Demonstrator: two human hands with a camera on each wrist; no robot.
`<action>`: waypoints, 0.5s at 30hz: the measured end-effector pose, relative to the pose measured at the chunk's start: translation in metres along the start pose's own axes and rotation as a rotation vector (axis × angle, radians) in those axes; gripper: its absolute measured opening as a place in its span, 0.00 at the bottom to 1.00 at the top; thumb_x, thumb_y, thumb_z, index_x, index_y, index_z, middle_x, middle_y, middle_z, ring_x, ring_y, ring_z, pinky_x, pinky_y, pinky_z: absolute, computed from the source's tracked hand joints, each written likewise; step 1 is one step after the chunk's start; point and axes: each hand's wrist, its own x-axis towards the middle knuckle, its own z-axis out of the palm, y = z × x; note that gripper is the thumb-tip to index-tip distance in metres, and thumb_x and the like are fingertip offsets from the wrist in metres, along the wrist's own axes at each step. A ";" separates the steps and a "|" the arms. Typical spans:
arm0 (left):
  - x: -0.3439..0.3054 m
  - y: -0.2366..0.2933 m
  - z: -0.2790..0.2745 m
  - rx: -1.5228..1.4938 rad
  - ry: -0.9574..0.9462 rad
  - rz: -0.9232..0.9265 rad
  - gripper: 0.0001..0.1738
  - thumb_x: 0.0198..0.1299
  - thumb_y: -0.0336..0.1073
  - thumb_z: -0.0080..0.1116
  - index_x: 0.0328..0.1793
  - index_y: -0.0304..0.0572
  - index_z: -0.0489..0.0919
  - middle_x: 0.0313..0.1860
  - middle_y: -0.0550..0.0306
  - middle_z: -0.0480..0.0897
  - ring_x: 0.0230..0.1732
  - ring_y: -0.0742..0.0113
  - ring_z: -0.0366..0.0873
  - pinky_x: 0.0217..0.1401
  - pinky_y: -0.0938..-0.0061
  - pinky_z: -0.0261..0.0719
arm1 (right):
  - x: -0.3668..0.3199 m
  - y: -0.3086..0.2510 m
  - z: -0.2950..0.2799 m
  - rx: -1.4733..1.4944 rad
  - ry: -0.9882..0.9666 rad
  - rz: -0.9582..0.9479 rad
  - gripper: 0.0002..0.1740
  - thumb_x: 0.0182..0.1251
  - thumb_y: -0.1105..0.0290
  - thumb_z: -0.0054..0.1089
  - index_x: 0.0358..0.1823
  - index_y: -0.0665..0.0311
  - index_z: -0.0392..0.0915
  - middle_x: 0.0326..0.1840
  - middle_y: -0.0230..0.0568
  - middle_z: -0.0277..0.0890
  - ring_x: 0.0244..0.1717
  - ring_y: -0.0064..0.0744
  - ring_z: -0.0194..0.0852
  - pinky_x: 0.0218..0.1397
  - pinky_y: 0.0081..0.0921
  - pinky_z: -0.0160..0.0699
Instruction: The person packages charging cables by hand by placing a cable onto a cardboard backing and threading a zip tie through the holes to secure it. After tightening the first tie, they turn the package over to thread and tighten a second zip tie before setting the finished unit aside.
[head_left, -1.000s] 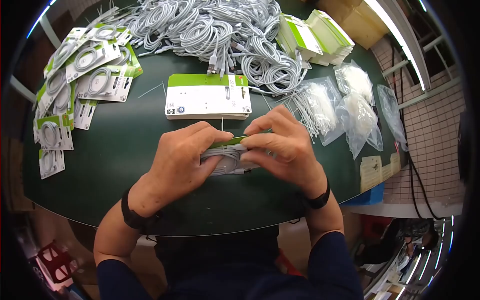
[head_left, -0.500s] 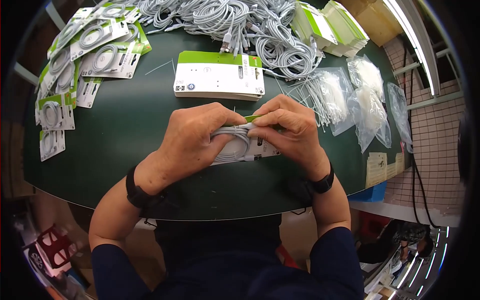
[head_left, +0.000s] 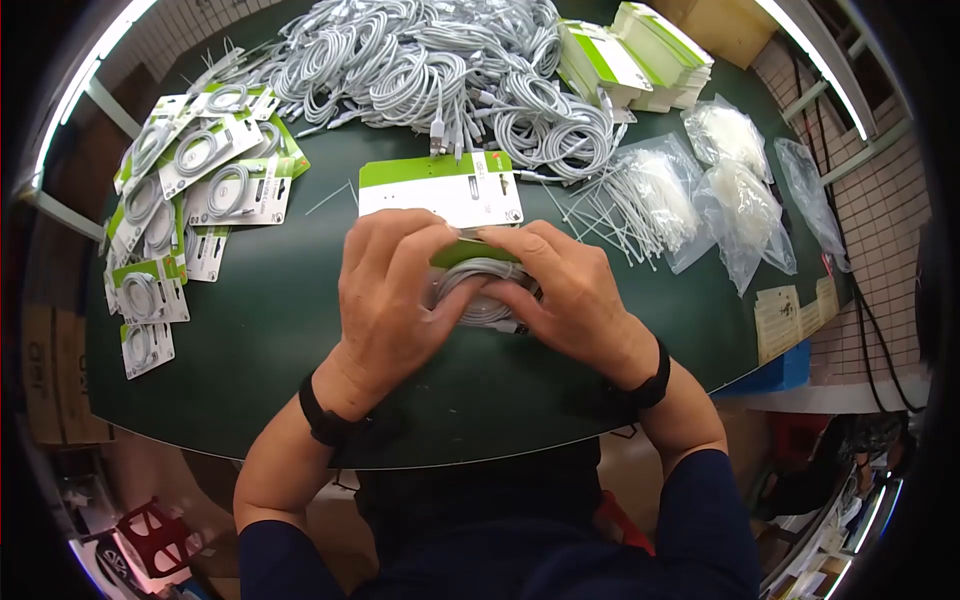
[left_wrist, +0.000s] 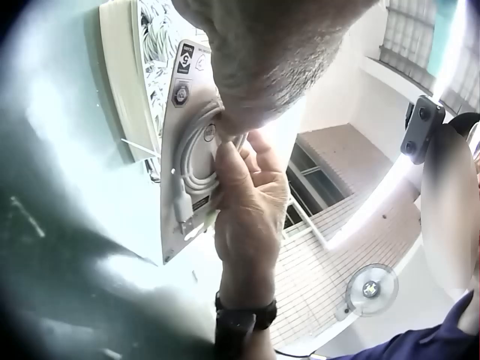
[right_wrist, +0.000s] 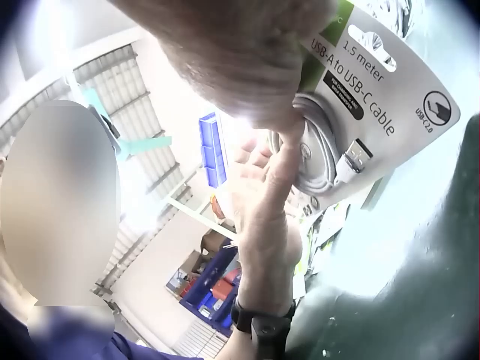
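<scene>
Both hands hold one printed card (right_wrist: 405, 97), labelled as a USB-A to USB-C cable, with a coiled grey cable (head_left: 468, 272) against its front. The left hand (head_left: 390, 285) grips the card's left side, thumb on the coil and fingers at the green top edge. From the right, the right hand (head_left: 580, 290) pinches it likewise, its thumb tip close to the left one. The cable's USB-A plug (right_wrist: 358, 156) lies on the card's face. In the left wrist view the card is tilted up from the table. The hands cover part of the coil.
Beyond the hands lies a stack of cards (head_left: 440, 185). A big heap of grey cables (head_left: 410, 75) fills the back, with more card stacks (head_left: 640, 60) beside it. Finished carded cables (head_left: 230, 190) pile at left. Loose white ties (head_left: 625, 220) and plastic bags (head_left: 735, 215) lie at right.
The right hand's fingers have moved from the cable and the card's top right to spread along its top edge, thumb on the coil. The thumbs now nearly meet. The head view has shifted.
</scene>
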 end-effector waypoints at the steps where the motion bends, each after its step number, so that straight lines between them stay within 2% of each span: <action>1: 0.001 0.003 0.001 0.004 0.027 0.000 0.33 0.49 0.31 0.83 0.62 0.37 0.81 0.49 0.48 0.85 0.45 0.48 0.86 0.51 0.62 0.88 | 0.000 0.001 0.001 -0.016 -0.008 -0.020 0.31 0.61 0.74 0.80 0.67 0.64 0.80 0.49 0.47 0.85 0.49 0.48 0.87 0.50 0.36 0.86; 4: 0.001 0.017 0.008 -0.207 0.133 -0.473 0.39 0.49 0.30 0.83 0.69 0.38 0.79 0.52 0.48 0.84 0.47 0.52 0.87 0.52 0.64 0.87 | 0.002 0.001 0.003 0.095 0.186 0.052 0.31 0.63 0.76 0.79 0.68 0.65 0.79 0.50 0.47 0.85 0.48 0.46 0.88 0.53 0.36 0.86; 5: 0.001 0.018 0.010 -0.214 0.146 -0.480 0.39 0.49 0.30 0.83 0.69 0.38 0.79 0.52 0.48 0.84 0.47 0.52 0.87 0.52 0.64 0.87 | 0.004 0.001 0.005 0.086 0.174 0.047 0.31 0.63 0.76 0.79 0.68 0.65 0.79 0.50 0.47 0.85 0.48 0.46 0.88 0.53 0.36 0.86; 8: -0.008 0.017 0.012 -0.555 0.119 -0.691 0.39 0.51 0.28 0.79 0.72 0.38 0.79 0.51 0.50 0.86 0.48 0.61 0.88 0.53 0.68 0.87 | 0.000 0.001 0.012 0.231 0.190 0.169 0.31 0.64 0.77 0.78 0.69 0.65 0.78 0.53 0.46 0.85 0.49 0.42 0.87 0.55 0.33 0.86; 9: -0.008 0.016 0.011 -0.562 0.114 -0.706 0.39 0.51 0.28 0.79 0.72 0.38 0.79 0.51 0.50 0.86 0.48 0.61 0.88 0.53 0.68 0.87 | -0.001 0.002 0.011 0.230 0.180 0.183 0.31 0.64 0.77 0.78 0.69 0.65 0.78 0.53 0.46 0.85 0.49 0.42 0.87 0.55 0.33 0.86; 12: -0.003 0.008 0.004 -0.642 -0.028 -0.772 0.36 0.54 0.25 0.75 0.72 0.36 0.79 0.50 0.49 0.89 0.49 0.66 0.88 0.54 0.71 0.87 | 0.003 0.003 0.002 0.237 0.086 0.085 0.29 0.60 0.78 0.80 0.65 0.61 0.83 0.63 0.46 0.83 0.54 0.42 0.85 0.57 0.33 0.87; 13: -0.004 0.004 0.003 -0.641 -0.026 -0.778 0.36 0.54 0.25 0.75 0.72 0.36 0.79 0.50 0.49 0.89 0.49 0.66 0.88 0.54 0.71 0.87 | 0.003 0.002 0.001 0.240 0.081 0.087 0.29 0.60 0.78 0.80 0.65 0.61 0.83 0.63 0.46 0.83 0.54 0.42 0.85 0.57 0.33 0.87; 15: -0.005 -0.004 0.002 -0.696 -0.030 -0.805 0.35 0.53 0.25 0.74 0.71 0.35 0.79 0.50 0.49 0.90 0.48 0.67 0.89 0.53 0.72 0.87 | 0.003 0.003 0.000 0.160 0.013 -0.045 0.27 0.57 0.79 0.81 0.60 0.60 0.85 0.70 0.47 0.78 0.58 0.41 0.83 0.57 0.33 0.87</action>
